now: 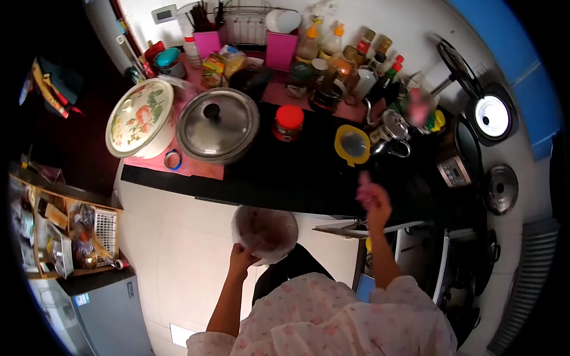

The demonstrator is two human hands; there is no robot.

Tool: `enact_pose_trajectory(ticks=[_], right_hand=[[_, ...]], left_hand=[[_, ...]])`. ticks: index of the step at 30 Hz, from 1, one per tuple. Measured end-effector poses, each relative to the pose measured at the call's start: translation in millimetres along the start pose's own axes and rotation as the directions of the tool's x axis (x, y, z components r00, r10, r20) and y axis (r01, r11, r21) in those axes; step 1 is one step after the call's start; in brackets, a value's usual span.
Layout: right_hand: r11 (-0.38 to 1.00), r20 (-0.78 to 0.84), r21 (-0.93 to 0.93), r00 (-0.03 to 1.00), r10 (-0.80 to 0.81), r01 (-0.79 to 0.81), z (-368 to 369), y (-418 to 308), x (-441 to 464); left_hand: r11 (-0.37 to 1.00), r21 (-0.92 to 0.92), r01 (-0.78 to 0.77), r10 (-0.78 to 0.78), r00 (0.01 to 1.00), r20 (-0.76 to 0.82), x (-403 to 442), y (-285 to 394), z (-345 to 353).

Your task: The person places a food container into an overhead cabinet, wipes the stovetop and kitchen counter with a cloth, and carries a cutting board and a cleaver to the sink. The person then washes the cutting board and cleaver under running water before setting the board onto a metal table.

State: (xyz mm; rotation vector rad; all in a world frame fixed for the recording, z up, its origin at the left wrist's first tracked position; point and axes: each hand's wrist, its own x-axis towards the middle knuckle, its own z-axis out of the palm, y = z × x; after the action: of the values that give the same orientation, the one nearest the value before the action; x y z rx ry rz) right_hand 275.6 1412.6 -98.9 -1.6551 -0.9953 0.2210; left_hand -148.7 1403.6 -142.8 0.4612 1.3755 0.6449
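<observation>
My left hand [242,260] is closed on the near edge of a round bowl [265,232]. The bowl has a pale, translucent rim that looks like plastic film, and a reddish-brown inside; what it contains is too dim to make out. It is held over the floor, just in front of the counter edge. To the right, my right hand [379,212] grips a crumpled pink cloth [368,192] above the black countertop [314,184]. Beyond that cloth lies a yellow-rimmed lid [352,146]. A jar with a red lid [289,121] stands farther left.
A large lidded steel pot [218,126] and a flowered enamel pot [141,117] occupy the counter's left. A steel kettle [392,132] stands right, before several bottles [362,50]. Below the counter's right front, a drawer or cabinet [409,240] is open. A roll of tape [173,159] lies near the left edge.
</observation>
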Motion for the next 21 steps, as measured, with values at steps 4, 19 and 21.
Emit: enact_pose_trajectory(ticks=[4, 19, 21], right_hand=[[0.948, -0.261, -0.314, 0.965, -0.033, -0.052, -19.5, 67.3, 24.6], [0.888, 0.392, 0.398, 0.918, 0.061, -0.229, 10.6, -67.1, -62.5], [0.859, 0.136, 0.479, 0.982, 0.132, -0.182, -45.4, -28.3, -23.5]], left_hand=[[0.998, 0.057, 0.014, -0.018, 0.997, 0.075, 3.9, -15.0, 4.0], [0.974, 0.225, 0.034, -0.069, 0.987, 0.147, -7.3, -25.9, 57.0], [0.969, 0.246, 0.035, -0.070, 0.989, 0.134, -11.8, -29.7, 63.8]])
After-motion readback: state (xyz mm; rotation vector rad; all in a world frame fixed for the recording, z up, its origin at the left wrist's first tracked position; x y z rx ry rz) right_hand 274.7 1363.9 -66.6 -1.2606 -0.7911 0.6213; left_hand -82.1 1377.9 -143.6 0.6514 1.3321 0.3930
